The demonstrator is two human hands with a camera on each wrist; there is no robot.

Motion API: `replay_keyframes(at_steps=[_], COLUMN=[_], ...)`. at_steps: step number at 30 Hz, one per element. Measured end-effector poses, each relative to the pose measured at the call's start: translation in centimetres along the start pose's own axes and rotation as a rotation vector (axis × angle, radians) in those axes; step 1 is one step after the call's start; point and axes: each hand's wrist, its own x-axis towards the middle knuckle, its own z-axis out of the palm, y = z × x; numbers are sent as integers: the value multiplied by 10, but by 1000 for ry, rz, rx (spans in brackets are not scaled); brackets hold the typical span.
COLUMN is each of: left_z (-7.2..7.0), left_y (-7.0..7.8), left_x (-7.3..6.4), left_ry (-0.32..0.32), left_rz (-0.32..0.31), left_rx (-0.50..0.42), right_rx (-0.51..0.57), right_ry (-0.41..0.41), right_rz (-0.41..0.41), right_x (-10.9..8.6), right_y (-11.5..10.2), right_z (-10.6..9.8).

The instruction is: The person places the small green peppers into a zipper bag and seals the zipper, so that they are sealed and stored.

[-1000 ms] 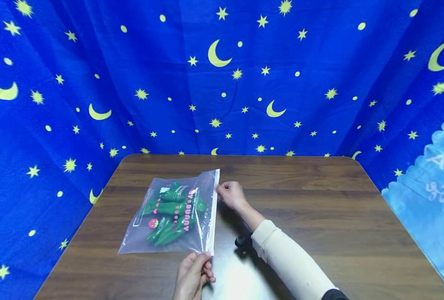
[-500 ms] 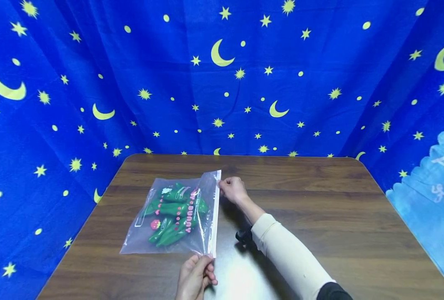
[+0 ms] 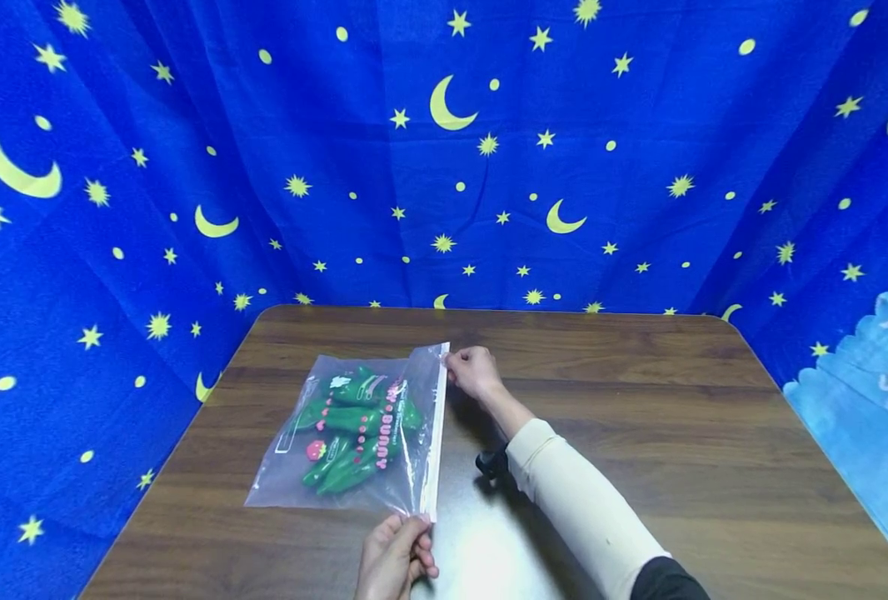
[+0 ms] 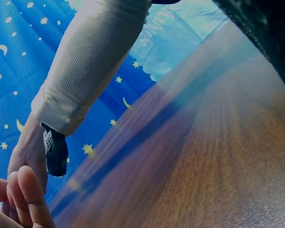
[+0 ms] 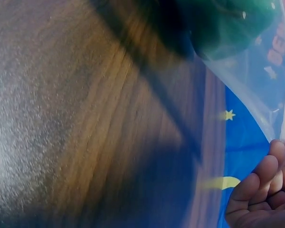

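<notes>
A clear zip bag (image 3: pixel 286 479) with pink lettering lies on its side on the table, with several green peppers (image 3: pixel 350 418) inside. Its white zip strip (image 3: pixel 440 433) runs along the right edge. My left hand (image 3: pixel 395 554) pinches the near end of that strip between thumb and fingers. At the far end, my right hand (image 3: pixel 476 371) pinches the strip close to the corner; the right wrist view shows its curled fingers (image 5: pixel 266 168) at the bag's edge. In the left wrist view only the left fingers (image 4: pixel 31 194) show, not the bag.
A brown wooden table (image 3: pixel 639 467) carries the bag. Blue curtains (image 3: pixel 444 167) with moons and stars stand behind and at the sides, with a light blue cloth (image 3: pixel 879 367) at the right. A black wrist camera (image 3: pixel 491 464) sits under the right sleeve.
My right hand has slid along the zip strip towards the far corner. The left hand keeps its pinch at the near end. The head view has shifted slightly.
</notes>
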Motion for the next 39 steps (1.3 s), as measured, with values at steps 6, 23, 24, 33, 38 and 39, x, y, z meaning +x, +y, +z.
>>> replay_keyframes(at_steps=[6,23,24,33,38,39], left_z=[0,-1,-1,-1,0,0], left_y=[-1,-6,-7,-7,-7,-7], left_x=[-4,-8,-8,-8,-9,-9], left_ry=[-18,-34,-38,-107,-127,-126], left_rz=[0,-1,1,-39,-70,-73], left_rx=[2,20,21,29,19,20], right_rx=[27,8,14,4,-32,-39], right_ry=[5,44,42,34,17,16], right_rz=[-11,31,35,22,20,17], right_x=[3,5,4,2,1,0], right_y=[0,5,5,4,6,7], right_z=[-5,-10,-11,-12,-13,-13])
